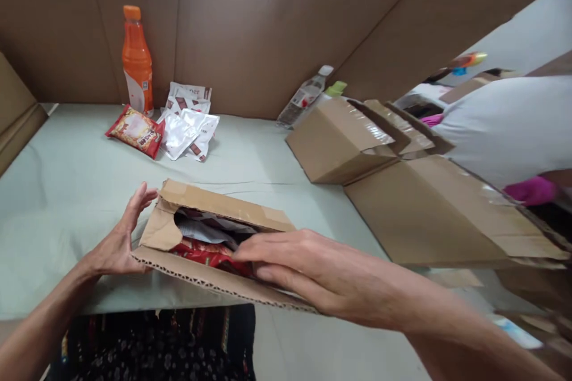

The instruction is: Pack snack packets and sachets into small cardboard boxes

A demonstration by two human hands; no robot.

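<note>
A small cardboard box (226,199) is tilted near the table's front edge, its open side facing me. My left hand (118,244) grips the box's left end, thumb up along the side and the other fingers partly hidden. Inside lie a red packet (201,255) and a silver-white sachet (203,231). My right hand (290,259) reaches into the opening from the right. Its finger and thumb close on the red packet, with the other fingertips hidden in the box.
An orange bottle (137,65), a red snack packet (136,131) and several silver sachets (183,131) are at the back left. A clear bottle (308,95) leans behind open cardboard boxes (402,202) on the right. Tall cardboard panels (250,24) border the table. Another person's sleeve (531,190) shows at right.
</note>
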